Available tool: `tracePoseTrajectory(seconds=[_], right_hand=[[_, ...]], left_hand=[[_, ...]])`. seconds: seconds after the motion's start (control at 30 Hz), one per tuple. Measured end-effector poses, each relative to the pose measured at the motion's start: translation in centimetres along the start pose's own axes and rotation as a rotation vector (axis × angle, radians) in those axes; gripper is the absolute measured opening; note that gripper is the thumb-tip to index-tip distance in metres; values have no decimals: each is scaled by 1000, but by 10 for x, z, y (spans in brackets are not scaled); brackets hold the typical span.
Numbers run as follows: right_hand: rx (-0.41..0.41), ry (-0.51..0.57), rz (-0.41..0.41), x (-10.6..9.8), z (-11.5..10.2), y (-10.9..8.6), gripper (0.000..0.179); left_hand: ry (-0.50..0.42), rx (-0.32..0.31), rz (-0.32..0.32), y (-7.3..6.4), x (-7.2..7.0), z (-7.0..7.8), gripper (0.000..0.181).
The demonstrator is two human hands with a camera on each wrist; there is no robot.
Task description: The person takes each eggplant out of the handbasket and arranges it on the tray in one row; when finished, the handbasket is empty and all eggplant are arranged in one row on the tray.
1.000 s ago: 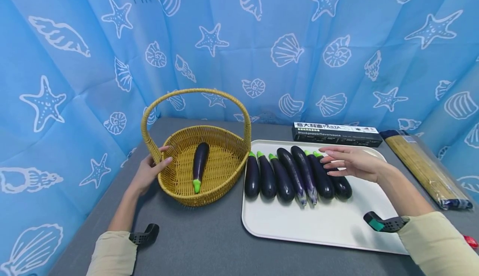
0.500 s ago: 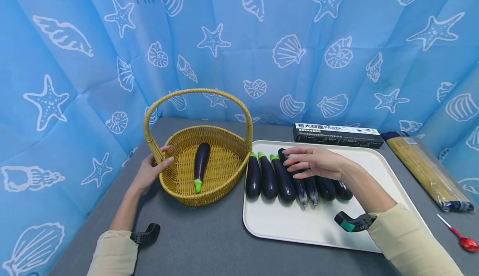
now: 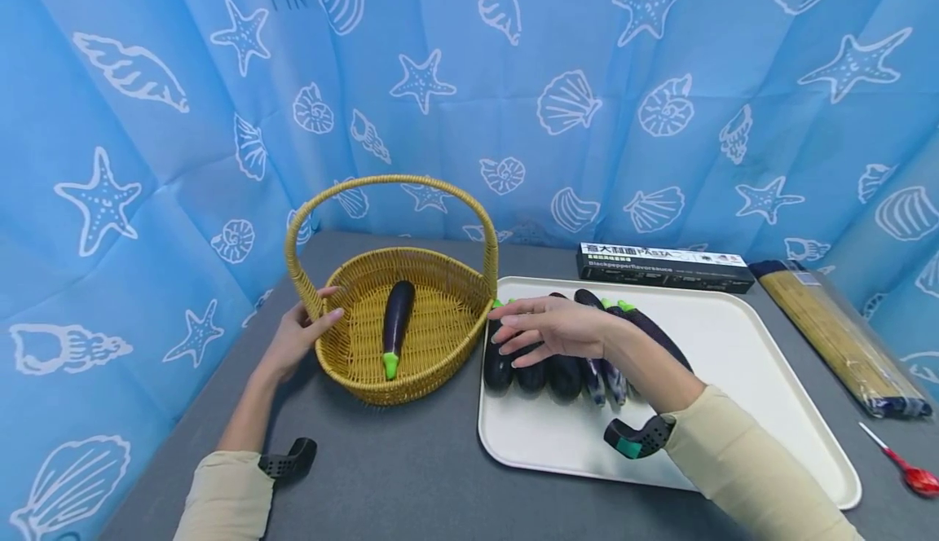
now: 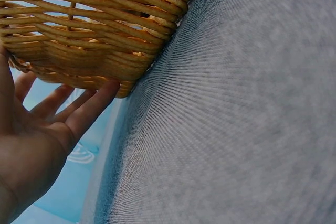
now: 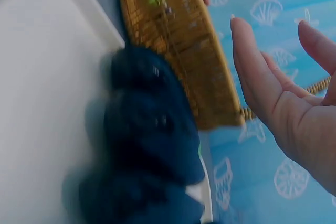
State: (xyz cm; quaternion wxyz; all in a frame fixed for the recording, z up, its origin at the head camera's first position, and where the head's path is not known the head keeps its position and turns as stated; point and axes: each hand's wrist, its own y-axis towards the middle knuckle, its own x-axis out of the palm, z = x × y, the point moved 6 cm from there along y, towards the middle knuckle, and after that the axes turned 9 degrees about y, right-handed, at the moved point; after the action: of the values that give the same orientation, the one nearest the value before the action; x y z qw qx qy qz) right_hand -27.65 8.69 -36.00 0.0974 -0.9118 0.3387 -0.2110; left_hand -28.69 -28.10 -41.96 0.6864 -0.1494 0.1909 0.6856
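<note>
My left hand (image 3: 301, 333) holds the left side of a yellow woven basket (image 3: 440, 366) near the base of its arched handle. In the left wrist view its fingers (image 4: 86, 114) lie along the outside of the basket wall. One eggplant (image 3: 397, 321) with a green cap lies inside the basket. To the right, several dark eggplants (image 3: 499, 362) sit side by side on a white tray (image 3: 587, 447). Over the left part of that row hovers my right hand (image 3: 561, 329), fingers apart and holding nothing. It hides parts of several eggplants.
Behind the tray lies a black and white pasta box (image 3: 663, 266). A clear bag of long noodles or sticks (image 3: 844, 337) is at the right, with a red lollipop (image 3: 917, 476) nearer the front. A blue shell-print curtain (image 3: 440, 101) hangs behind the grey table (image 3: 381, 476).
My right hand has moved left across the row of eggplants, from its right end toward the basket. My left hand has stayed on the basket.
</note>
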Motion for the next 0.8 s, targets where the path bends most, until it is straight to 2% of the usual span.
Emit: tracePoseTrajectory(seconds=[0.2, 0.37, 0.8], right_hand=[[0, -12, -61, 27, -3, 17, 47], [-22, -2, -62, 42, -10, 31, 47], [-9, 61, 102, 52, -13, 69, 46]], left_hand=[[-3, -8, -5, -1, 0, 1, 62], [-3, -8, -4, -1, 0, 2, 62], [-9, 1, -2, -1, 0, 2, 61]])
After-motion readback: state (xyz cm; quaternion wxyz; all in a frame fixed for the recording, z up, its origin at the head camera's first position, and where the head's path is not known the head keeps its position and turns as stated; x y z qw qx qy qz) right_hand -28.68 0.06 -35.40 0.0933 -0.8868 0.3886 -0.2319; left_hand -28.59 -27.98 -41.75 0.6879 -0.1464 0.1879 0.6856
